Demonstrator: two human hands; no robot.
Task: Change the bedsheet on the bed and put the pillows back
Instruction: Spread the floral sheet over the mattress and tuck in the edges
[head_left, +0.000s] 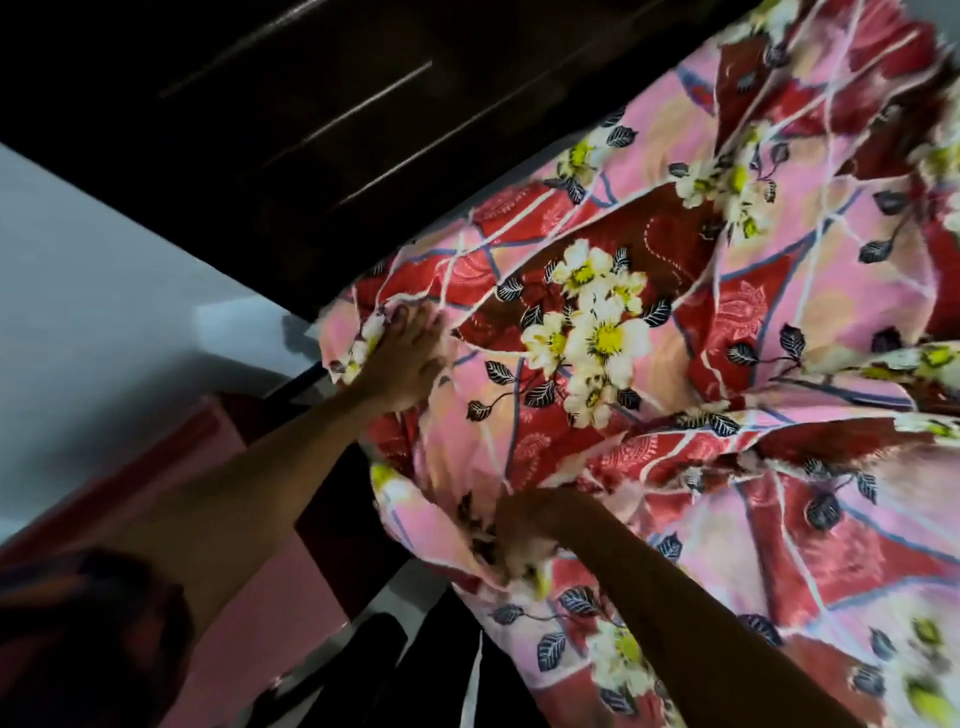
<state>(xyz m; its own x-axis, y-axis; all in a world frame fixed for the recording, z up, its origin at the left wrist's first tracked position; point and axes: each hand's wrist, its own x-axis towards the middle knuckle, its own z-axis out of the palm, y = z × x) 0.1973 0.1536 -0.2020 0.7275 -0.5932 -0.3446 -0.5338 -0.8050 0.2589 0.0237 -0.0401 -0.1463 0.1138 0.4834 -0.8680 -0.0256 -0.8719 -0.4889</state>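
A pink and red floral bedsheet (675, 312) lies rumpled over the bed, filling the right half of the tilted view. My left hand (402, 364) lies flat on the sheet near the bed's corner, fingers straight and together, pressing the cloth down. My right hand (524, 525) is lower down at the bed's side edge, its fingers buried in a bunched fold of the sheet that it grips. No pillows are in view.
A dark wooden headboard (311, 130) with thin pale lines runs along the top left. A pale wall (78, 286) and a pink surface (249, 597) lie to the left, with a dark gap between them and the bed.
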